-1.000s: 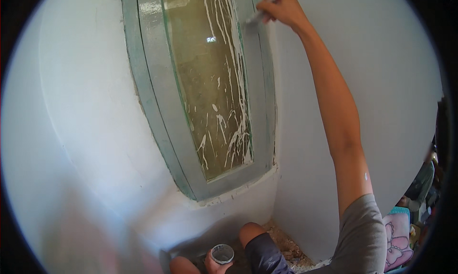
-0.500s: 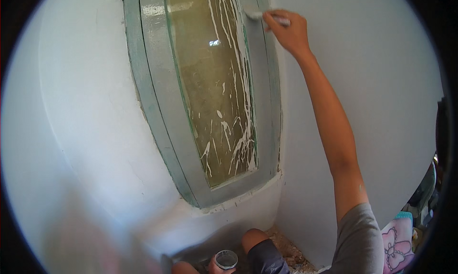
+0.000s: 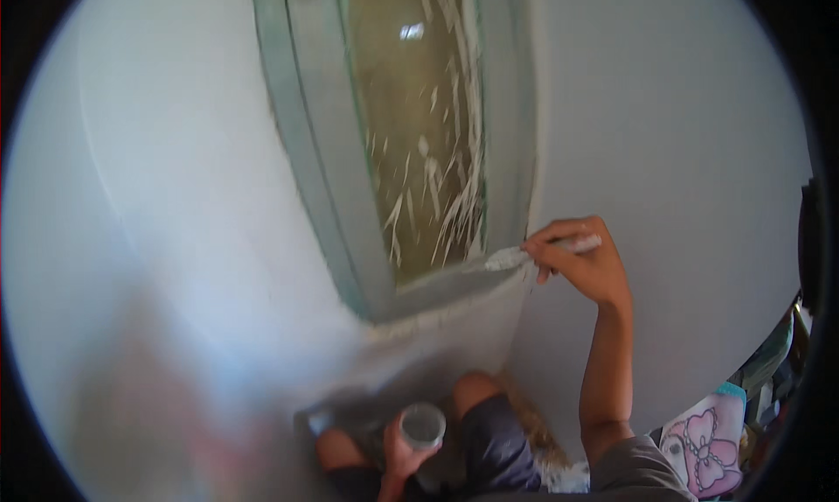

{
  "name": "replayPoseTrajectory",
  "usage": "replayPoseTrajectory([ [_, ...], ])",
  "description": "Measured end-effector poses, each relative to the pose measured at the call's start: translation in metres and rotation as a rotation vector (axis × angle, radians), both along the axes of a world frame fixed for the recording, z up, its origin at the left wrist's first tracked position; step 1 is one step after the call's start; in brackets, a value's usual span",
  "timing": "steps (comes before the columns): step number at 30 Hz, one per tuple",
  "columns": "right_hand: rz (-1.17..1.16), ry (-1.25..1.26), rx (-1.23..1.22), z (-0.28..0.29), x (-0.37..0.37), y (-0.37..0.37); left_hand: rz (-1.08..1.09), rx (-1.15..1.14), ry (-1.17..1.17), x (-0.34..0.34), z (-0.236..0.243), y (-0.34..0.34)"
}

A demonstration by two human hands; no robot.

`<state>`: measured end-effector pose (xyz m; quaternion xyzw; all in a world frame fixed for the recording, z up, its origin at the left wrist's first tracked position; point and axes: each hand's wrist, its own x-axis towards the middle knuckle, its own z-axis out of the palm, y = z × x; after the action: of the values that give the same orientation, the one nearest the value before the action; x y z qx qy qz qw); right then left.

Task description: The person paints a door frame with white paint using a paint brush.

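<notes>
My right hand [image 3: 568, 257] grips a paintbrush [image 3: 509, 257] by its pale handle, with the brush head at the lower right corner of a grey-green window frame [image 3: 381, 304]. The glass pane [image 3: 402, 100] is yellowish and streaked with white drips, mostly along its right side. Below the window, between my knees, my left hand [image 3: 405, 450] holds a small round cup [image 3: 423, 432] with grey contents. The frame is slightly blurred.
White walls [image 3: 175, 152] surround the window, meeting in a corner at its right. My knees [image 3: 479, 388] are near the wall's foot, where debris [image 3: 546, 441] lies. A pink patterned cloth [image 3: 708, 441] and dark jumbled items [image 3: 773, 362] are at the lower right.
My right hand and brush have come down from the upper right side of the frame to its lower right corner. The cup appears slightly higher and further right in the picture.
</notes>
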<state>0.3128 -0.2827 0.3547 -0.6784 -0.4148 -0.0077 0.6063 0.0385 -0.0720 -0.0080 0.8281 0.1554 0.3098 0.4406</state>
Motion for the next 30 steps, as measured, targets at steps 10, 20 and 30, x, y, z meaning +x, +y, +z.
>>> replayPoseTrajectory([
  [10, 0.05, 0.343, 0.06, -0.128, -0.067, -0.002, 0.229, 0.088, -0.028, -0.002, 0.052, 0.005],
  [20, 0.266, 0.281, -0.147, -0.174, -0.115, -0.022, 0.146, 0.162, 0.004, -0.014, 0.06, -0.041],
  [30, 0.263, 0.149, -0.243, -0.19, -0.124, -0.012, 0.083, 0.221, 0.016, -0.003, 0.065, -0.045],
])
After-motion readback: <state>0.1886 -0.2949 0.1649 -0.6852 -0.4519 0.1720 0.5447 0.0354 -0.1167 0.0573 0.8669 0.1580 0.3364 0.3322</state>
